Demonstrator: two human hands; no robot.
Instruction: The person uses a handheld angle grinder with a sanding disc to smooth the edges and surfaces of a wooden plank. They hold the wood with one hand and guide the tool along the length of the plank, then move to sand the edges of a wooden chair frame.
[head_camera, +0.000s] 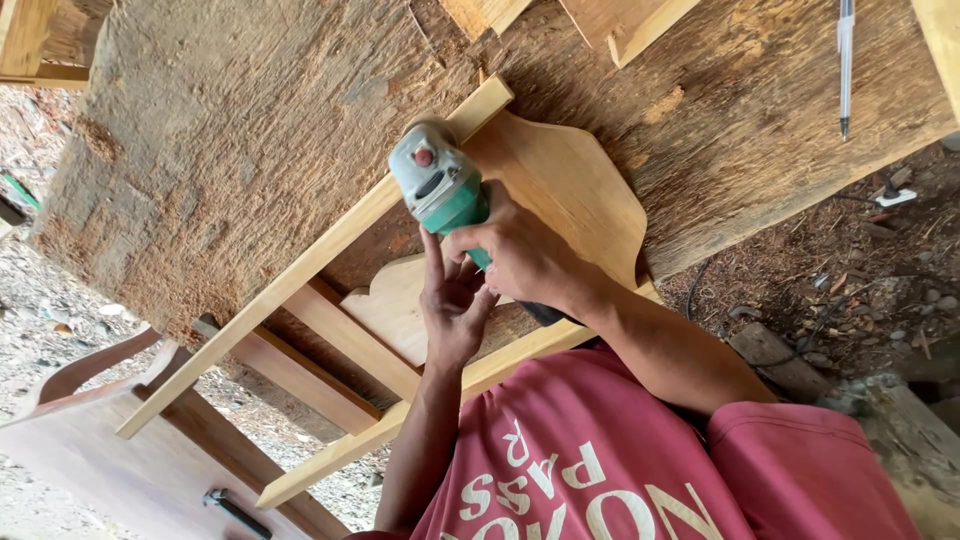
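My right hand (520, 255) grips the handle of a green and grey electric sander (440, 180), whose head presses on a light wooden frame (300, 270). The frame has two long rails, cross slats and a curved shaped panel (570, 190). It lies flat on a rough, weathered plank bench (250, 130). Just below the tool, my left hand (455, 300) has its fingers stretched out; the fingertips touch the sander's green body beside my right hand. It holds nothing. My red shirt with pale lettering fills the bottom of the view.
A pen (845, 60) lies on the bench at the top right. Light wood offcuts (620, 25) sit at the top edge. A reddish wooden panel with a dark handle (150, 460) stands at the lower left. A dark cable (700, 280) runs over littered ground.
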